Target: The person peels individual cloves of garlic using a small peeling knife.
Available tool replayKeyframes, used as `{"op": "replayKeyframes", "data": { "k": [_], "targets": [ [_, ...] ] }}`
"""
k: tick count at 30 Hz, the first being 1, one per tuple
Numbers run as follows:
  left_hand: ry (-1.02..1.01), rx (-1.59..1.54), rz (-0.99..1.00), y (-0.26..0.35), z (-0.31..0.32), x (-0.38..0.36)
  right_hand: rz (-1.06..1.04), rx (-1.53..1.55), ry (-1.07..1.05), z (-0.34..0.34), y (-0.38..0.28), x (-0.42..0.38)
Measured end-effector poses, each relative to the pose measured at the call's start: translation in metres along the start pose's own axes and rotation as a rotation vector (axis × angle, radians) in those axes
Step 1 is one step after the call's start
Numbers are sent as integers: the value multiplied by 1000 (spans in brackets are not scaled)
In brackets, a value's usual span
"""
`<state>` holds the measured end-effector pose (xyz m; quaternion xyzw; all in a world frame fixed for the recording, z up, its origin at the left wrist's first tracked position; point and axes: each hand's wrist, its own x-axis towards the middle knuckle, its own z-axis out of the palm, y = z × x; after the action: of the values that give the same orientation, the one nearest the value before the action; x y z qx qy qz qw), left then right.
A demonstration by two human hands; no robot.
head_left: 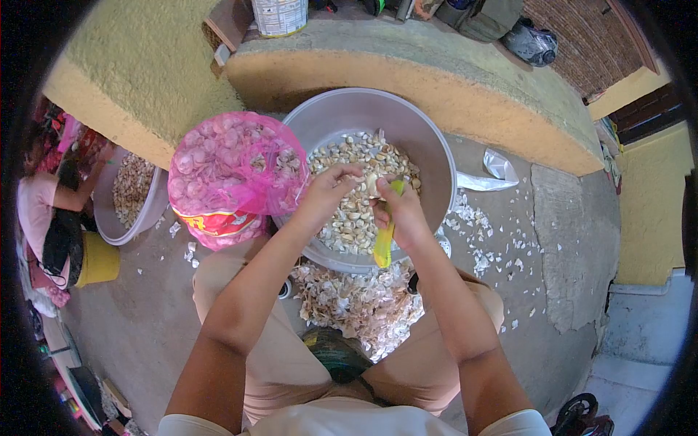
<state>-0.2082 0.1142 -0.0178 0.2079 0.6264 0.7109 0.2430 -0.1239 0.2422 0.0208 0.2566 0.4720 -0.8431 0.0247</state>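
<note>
A white labelled can (280,16) stood on the raised concrete ledge (407,54), with a dark greenish bag (488,18) and a grey plastic-wrapped bundle (529,43) farther right, near a brown ribbed panel (578,43). At the far left, a person in a pale pink top (38,203) sat near a yellow bucket (99,260) and a second basin (151,207) of pale, small pieces. A shiny silvery strip (498,171) lay on the floor, and a black wheel (576,413) showed at the lower right.
</note>
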Motion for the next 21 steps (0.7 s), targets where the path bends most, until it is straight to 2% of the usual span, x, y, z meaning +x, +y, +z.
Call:
{"op": "replayKeyframes", "data": {
  "k": [1,4,7,10,13,16,19,21],
  "targets": [
    [18,71,78,-2,2,1,-16,-50,10,1,1,0],
    [-19,207,11,-1,6,-2,-77,-366,5,2,4,-3],
    [-129,80,-417,19,6,-8,-389,-840,8,1,13,1],
    [-169,167,-449,20,4,-8,-361,-825,54,9,8,-7],
    [-70,355,-117,17,10,-14,-570,-889,85,9,16,-6],
    [20,392,-29,0,13,-14,-496,-867,157,12,22,-7],
    [73,358,-138,11,20,-21,-609,-786,181,13,33,-2],
    [112,293,-144,13,26,-23,-518,-703,193,18,30,-8]
  ]
}}
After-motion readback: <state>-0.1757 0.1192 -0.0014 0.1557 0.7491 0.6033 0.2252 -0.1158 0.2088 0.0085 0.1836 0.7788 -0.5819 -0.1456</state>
